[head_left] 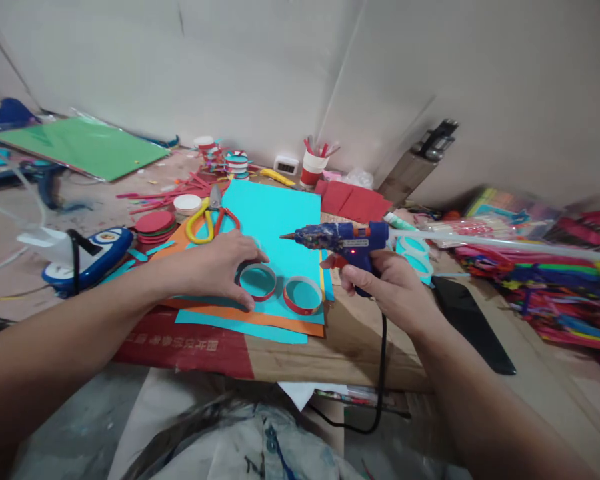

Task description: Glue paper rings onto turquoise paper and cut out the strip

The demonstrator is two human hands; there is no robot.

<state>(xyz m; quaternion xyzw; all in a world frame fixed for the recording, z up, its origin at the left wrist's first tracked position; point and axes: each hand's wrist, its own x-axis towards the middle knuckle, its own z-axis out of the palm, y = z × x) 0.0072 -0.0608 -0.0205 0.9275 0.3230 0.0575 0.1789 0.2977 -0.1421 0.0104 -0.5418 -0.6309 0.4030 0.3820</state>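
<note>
My right hand [385, 280] is wrapped round the handle of a blue glue gun [363, 257]. Its nozzle points left over a turquoise sheet [275, 207], a small red light glows on its body, and a long glue stick [460, 238] runs out of its back. My left hand [225, 267] is open, thumb and fingers apart, at the left edge of a red-and-white paper ring [257, 297]; whether it touches the ring I cannot tell. A second paper ring [304, 309] lies just to the right. Yellow-and-red-handled pliers [200, 227] lie beyond my left hand.
Red discs [155, 223] are stacked at left near a blue-and-white device [90, 260]. A paper cup [313, 167] of strips stands by the wall. A black phone [473, 323] and colourful craft stems [555, 287] lie right. The gun's black cord [383, 373] hangs over the table edge.
</note>
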